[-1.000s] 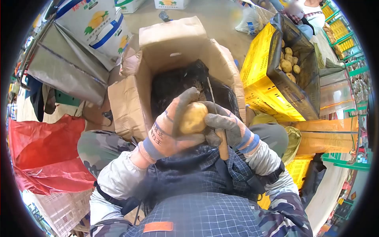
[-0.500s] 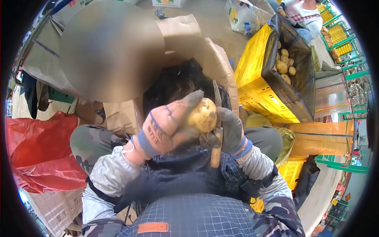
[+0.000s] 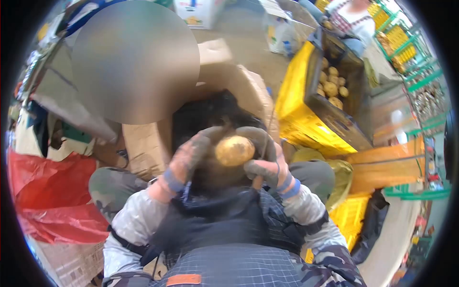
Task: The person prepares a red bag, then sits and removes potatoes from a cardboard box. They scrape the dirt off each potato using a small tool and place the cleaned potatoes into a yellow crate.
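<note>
A yellowish potato (image 3: 234,150) with brown marks is between my two gloved hands, over a cardboard box (image 3: 258,88) lined with black plastic (image 3: 201,112). My left hand (image 3: 192,155), in a pink and grey glove, is curved around the potato's left side, its fingers smeared by motion. On the potato's right side is my right hand (image 3: 268,158), closed on a knife whose wooden handle (image 3: 257,182) shows below the fingers. The blade is blurred and hard to make out.
A yellow crate (image 3: 294,103) with a dark liner holds several potatoes (image 3: 330,88) at the right. Behind it sits a person (image 3: 351,21). Red plastic (image 3: 52,201) lies at the left, a white carton (image 3: 198,12) at the top, and another yellow crate (image 3: 351,215) lower right.
The potato has moved left and slightly down and now lies more sideways. My left hand has shifted right; the knife handle is more hidden. The whole view has shifted slightly.
</note>
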Available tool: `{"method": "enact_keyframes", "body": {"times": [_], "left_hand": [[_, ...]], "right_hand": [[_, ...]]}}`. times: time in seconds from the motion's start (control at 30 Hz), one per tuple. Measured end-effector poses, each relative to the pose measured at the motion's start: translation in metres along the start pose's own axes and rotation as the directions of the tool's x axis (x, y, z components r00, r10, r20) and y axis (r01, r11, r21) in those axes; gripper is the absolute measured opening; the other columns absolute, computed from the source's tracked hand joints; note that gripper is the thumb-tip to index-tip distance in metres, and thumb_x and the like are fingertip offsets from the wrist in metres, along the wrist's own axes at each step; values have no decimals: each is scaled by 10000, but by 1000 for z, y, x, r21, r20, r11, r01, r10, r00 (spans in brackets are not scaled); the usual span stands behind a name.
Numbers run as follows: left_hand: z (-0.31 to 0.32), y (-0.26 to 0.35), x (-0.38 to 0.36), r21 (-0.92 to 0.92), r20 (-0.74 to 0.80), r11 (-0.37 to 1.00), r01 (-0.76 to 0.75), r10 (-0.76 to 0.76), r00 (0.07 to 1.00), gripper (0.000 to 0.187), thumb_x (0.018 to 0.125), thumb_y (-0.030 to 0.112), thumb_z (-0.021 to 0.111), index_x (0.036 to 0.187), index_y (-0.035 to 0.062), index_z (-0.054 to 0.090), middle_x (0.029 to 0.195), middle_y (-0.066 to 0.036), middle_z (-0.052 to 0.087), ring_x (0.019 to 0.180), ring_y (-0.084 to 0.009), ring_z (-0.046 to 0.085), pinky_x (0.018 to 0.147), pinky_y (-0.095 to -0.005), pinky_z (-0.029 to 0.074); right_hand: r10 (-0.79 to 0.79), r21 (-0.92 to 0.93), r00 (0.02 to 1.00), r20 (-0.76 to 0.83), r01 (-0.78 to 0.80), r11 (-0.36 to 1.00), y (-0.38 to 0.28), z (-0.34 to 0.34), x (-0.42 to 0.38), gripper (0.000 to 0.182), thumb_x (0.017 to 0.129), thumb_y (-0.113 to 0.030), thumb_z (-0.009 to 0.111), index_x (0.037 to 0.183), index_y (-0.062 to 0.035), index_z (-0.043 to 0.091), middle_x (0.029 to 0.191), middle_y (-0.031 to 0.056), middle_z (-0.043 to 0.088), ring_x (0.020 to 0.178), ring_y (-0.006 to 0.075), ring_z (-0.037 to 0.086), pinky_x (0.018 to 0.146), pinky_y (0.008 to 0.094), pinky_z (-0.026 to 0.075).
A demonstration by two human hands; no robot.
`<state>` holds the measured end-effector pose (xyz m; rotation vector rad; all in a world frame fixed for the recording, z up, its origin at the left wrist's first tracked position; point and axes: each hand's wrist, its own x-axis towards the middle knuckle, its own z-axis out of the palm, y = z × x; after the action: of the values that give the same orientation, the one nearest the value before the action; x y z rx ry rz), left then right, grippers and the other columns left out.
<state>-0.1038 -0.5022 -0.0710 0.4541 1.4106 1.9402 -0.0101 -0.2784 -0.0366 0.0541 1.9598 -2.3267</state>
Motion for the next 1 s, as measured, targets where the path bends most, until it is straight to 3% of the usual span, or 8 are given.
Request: {"method": "enact_keyframes", "body": {"times": [0.13, 0.27, 0.33, 0.4, 0.47, 0.6, 0.73, 1.0], "left_hand": [[19, 26, -18, -395, 27, 907, 145, -146, 989, 472, 955, 258, 704, 1359, 71, 547, 1257, -77, 629, 1166, -180, 601, 996, -349, 506], [-45, 109, -25, 225, -269, 959, -174, 233, 935, 407, 947, 255, 706, 1288, 61, 598, 1135, -82, 676, 1062, -204, 652, 863, -379, 550], [-100, 189, -29, 925, -164, 333, -186, 788, 594, 340, 955, 251, 685, 1218, 41, 638, 1022, -80, 704, 927, -196, 686, 774, -351, 551], [-167, 279, -48, 698, -307, 471, -539, 878, 369, 303, 973, 227, 657, 1203, 30, 642, 989, -66, 708, 865, -157, 672, 773, -303, 550], [-185, 341, -59, 887, -353, 370, -276, 929, 109, 423, 975, 194, 655, 1331, -3, 540, 1139, -95, 684, 961, -165, 676, 843, -330, 571], [-150, 315, -70, 889, -72, 272, -368, 877, 475, 665, 893, 363, 764, 1411, 40, 499, 1189, -125, 661, 929, -184, 683, 769, -322, 596], [-67, 220, -43, 624, -220, 695, -358, 595, 773, 912, 724, 463, 881, 1416, 17, 488, 1217, -123, 648, 942, -201, 686, 738, -308, 602], [-26, 149, -9, 364, -73, 890, -273, 320, 945, 869, 660, 290, 942, 1363, -31, 546, 1269, -90, 608, 1195, -187, 566, 1021, -331, 468]], "right_hand": [[-162, -241, 984, -71, 141, 960, 25, 19, 10, 583, 814, -75, 721, 1362, 2, 540, 1183, 162, 664, 1111, 257, 634, 1038, 353, 476], [-30, 40, 946, -324, 45, 998, 7, -2, 14, 428, 852, -35, 654, 1266, 39, 573, 1121, 174, 683, 543, 103, 574, 481, 209, 464], [-106, -66, 910, -402, 87, 994, 14, -29, 17, 298, 874, -51, 619, 1162, 24, 608, 953, 126, 706, 486, 80, 511, 450, 204, 407], [5, -40, 856, -517, -31, 999, -18, -5, 9, 267, 891, -109, 619, 1128, 14, 626, 910, 105, 705, 478, 67, 491, 441, 196, 379], [13, -60, 864, -503, -50, 997, -26, -7, -3, 263, 892, -140, 629, 1110, 7, 633, 893, 95, 703, 469, 64, 478, 434, 198, 369], [-76, -57, 917, -391, 58, 997, -10, -13, 18, 287, 870, -159, 671, 1105, 4, 646, 858, 95, 702, 461, 85, 504, 423, 216, 388], [117, 1, 922, -369, -126, 992, -10, -1, 22, 300, 865, -150, 707, 1113, 10, 649, 826, 90, 708, 485, 90, 542, 437, 222, 410], [-20, -206, 964, -266, -37, 978, 10, -14, 21, 297, 897, -126, 707, 1152, 13, 645, 872, 72, 717, 556, 70, 560, 480, 225, 448]]}}
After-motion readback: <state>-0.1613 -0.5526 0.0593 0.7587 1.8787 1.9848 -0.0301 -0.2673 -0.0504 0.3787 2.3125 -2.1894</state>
